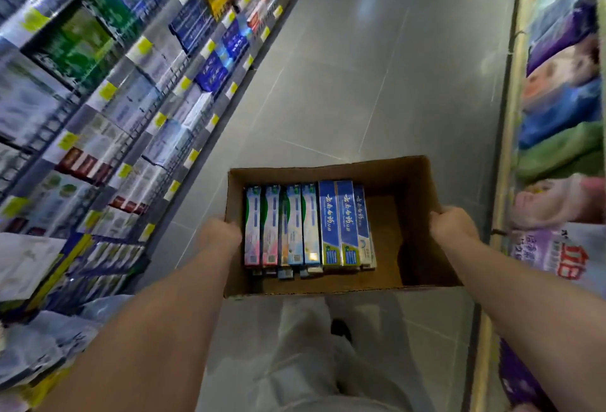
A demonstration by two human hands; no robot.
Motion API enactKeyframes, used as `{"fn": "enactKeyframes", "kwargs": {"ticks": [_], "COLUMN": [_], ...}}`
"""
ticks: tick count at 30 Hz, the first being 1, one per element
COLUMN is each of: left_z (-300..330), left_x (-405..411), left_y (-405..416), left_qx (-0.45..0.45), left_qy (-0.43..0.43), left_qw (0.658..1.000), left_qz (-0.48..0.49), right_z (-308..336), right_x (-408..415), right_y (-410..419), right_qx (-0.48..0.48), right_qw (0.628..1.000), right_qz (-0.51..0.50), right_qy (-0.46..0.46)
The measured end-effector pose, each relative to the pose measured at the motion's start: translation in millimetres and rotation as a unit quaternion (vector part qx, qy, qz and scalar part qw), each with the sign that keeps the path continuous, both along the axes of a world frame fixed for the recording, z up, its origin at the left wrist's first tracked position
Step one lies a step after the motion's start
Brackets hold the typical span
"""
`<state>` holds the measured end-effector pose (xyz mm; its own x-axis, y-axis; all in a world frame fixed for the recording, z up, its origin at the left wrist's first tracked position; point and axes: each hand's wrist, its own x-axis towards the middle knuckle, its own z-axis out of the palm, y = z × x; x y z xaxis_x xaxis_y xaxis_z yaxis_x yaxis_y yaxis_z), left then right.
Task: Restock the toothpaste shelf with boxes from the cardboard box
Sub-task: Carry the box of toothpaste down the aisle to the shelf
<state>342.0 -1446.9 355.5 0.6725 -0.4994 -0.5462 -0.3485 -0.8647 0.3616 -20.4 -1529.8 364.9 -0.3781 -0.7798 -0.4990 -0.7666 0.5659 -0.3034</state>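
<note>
An open cardboard box (416,247) hangs in front of me above the aisle floor. My left hand (220,235) grips its left wall and my right hand (453,223) grips its right wall. Inside, against the left side, several toothpaste boxes (308,224) lie side by side: pale ones with green, pink and blue ends on the left, blue ones with white script on the right. The right part of the box bottom is bare. The toothpaste shelves (108,90) run along my left, packed with blurred boxes and yellow price tags.
Grey tiled floor (377,77) stretches ahead down the aisle. On the right stands a shelf of soft colourful packs (564,90). Plastic-wrapped goods (49,339) sit low at my left. My light trousers and a dark shoe (341,329) show below the box.
</note>
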Motion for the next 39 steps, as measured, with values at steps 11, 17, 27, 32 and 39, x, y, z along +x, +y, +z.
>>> {"fn": "enactKeyframes", "kwargs": {"ticks": [11,17,27,32,39], "left_z": [-3.6,-7.1,-18.0,-26.1,-63.6], "left_x": [48.8,64.9,73.2,83.7,130.3], "left_y": [-227.7,-337.8,-500.9,-571.9,-671.7], "left_qx": [0.012,0.023,0.02,-0.007,0.026], "left_qy": [-0.023,-0.019,-0.003,0.04,0.033], "left_qw": [0.999,0.999,0.992,0.969,0.964], "left_qz": [-0.022,-0.025,0.128,0.245,0.264], "right_z": [-15.7,-18.8,-17.9,-19.7,-53.2], "right_x": [52.0,71.2,119.2,167.2,245.8], "right_y": [-231.9,-354.3,-599.5,-712.0,-850.6], "right_qx": [0.029,0.042,0.044,0.021,0.03], "right_qw": [1.0,0.998,0.983,0.971,0.959], "right_qz": [0.01,0.037,0.177,0.238,0.281], "right_qy": [0.006,0.001,0.008,0.0,0.013]}}
